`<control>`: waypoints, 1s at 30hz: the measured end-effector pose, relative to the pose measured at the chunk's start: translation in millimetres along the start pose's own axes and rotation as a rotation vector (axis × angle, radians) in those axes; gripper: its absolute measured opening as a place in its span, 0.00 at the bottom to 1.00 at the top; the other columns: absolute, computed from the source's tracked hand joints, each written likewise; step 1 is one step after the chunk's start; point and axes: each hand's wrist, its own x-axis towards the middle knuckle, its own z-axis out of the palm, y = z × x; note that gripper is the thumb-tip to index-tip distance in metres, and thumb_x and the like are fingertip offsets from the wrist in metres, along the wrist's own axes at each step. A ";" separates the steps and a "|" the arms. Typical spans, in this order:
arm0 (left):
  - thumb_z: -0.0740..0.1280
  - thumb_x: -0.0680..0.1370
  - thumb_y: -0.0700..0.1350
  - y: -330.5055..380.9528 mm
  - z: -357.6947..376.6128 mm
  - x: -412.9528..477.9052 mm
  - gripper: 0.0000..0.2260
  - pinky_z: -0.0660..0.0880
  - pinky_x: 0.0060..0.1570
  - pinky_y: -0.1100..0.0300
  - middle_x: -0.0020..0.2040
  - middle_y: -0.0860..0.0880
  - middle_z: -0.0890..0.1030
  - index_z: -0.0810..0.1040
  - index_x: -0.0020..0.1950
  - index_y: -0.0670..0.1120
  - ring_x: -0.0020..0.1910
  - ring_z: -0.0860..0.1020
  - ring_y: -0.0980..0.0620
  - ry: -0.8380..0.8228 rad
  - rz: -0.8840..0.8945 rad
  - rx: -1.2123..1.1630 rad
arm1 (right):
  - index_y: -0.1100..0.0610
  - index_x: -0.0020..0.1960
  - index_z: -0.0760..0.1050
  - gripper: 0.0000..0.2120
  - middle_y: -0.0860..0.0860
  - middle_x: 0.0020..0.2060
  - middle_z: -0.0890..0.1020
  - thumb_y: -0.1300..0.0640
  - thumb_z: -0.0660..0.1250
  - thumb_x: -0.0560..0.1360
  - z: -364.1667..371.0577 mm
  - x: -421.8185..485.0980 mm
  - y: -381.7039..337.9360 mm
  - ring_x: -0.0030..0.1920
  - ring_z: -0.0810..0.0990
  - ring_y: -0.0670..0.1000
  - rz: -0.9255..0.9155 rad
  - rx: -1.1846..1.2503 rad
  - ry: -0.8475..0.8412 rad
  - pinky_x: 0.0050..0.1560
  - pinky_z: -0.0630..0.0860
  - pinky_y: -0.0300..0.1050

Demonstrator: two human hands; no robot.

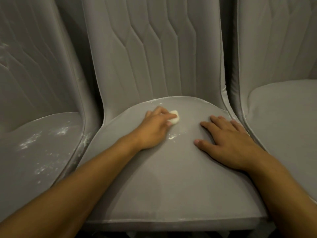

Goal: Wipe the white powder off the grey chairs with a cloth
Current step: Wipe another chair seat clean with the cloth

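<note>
Here the left hand pinches the cloth, bunched beyond its fingertips; the right hand lies spread.

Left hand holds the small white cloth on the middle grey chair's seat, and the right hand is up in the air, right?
Not quite: the head view shows the right hand resting flat on the middle grey chair's seat. The left hand does hold the small white cloth.

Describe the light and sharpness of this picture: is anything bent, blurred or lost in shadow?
Head view: dim, warm light, no glare; the wide lens bows the chair backs at the sides; the left hand, the cloth and the powder on the left seat look fairly sharp; the gaps between chairs sink into shadow.
</note>
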 end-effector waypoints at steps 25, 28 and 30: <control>0.58 0.80 0.52 1.9 -25.1 -46.4 0.20 0.67 0.71 0.46 0.59 0.51 0.73 0.79 0.69 0.52 0.61 0.74 0.42 0.142 -0.038 -0.028 | 0.44 0.80 0.53 0.25 0.48 0.81 0.50 0.42 0.46 0.84 1.8 -0.1 0.9 0.81 0.45 0.49 0.008 0.054 0.008 0.79 0.39 0.50; 0.58 0.80 0.53 21.5 -16.6 -57.3 0.20 0.65 0.71 0.53 0.61 0.50 0.73 0.79 0.69 0.52 0.62 0.73 0.43 0.014 0.056 -0.081 | 0.44 0.80 0.53 0.25 0.48 0.81 0.50 0.42 0.46 0.84 1.7 1.0 0.8 0.81 0.45 0.49 0.006 0.047 0.008 0.79 0.40 0.50; 0.60 0.82 0.51 46.1 -6.3 -76.8 0.17 0.64 0.70 0.60 0.65 0.53 0.71 0.78 0.70 0.54 0.62 0.70 0.49 -0.093 0.259 -0.103 | 0.44 0.80 0.53 0.25 0.48 0.81 0.50 0.42 0.46 0.84 1.0 1.6 0.5 0.81 0.45 0.49 0.011 0.048 0.000 0.79 0.40 0.50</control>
